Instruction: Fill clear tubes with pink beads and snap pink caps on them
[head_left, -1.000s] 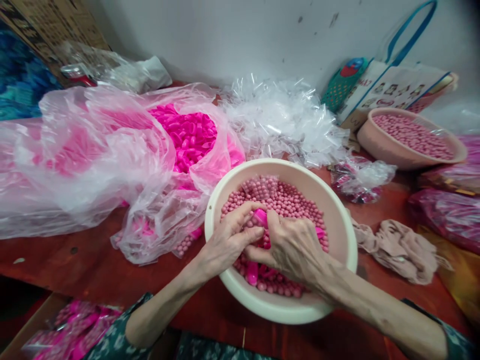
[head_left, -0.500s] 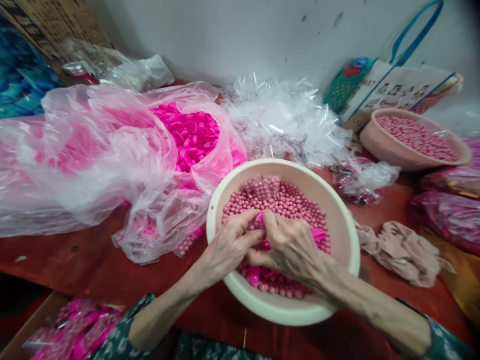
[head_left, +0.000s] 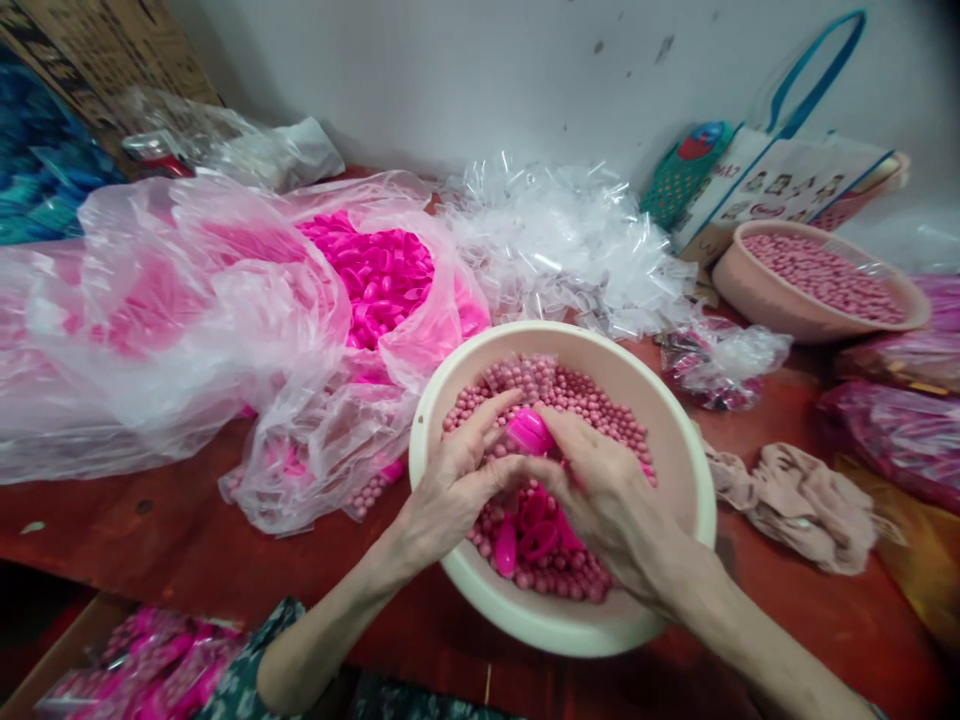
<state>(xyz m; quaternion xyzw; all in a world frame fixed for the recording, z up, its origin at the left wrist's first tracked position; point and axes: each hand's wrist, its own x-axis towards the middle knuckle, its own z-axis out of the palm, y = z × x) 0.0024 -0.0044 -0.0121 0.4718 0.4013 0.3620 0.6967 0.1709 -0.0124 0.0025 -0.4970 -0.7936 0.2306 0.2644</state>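
Both hands are over a cream basin [head_left: 420,440] of small pink beads [head_left: 600,400]. A glossy, rounded bright pink plastic piece [head_left: 529,432] sits between my fingertips. My left hand [head_left: 454,485] holds it from the left, thumb and forefinger curved around it, with something clear and filmy and some beads beside it. My right hand [head_left: 611,490] pinches its right side; part of its grip is hidden. Several loose pink plastic pieces [head_left: 536,535] lie on the beads below my hands. A small clear packet of beads [head_left: 521,375] rests near the basin's far side.
Left of the basin, a large translucent bag [head_left: 172,350] holds many pink pieces [head_left: 382,275]. Behind lies a heap of clear plastic sleeves [head_left: 562,245]. To the right are a crumpled cloth [head_left: 814,505] and another basin [head_left: 739,280] of beads. Filled packets [head_left: 150,665] sit low at left.
My fingers have spread apart somewhat, and the pink piece between them shows more fully. A pink piece that stuck out beside my right hand is no longer seen there.
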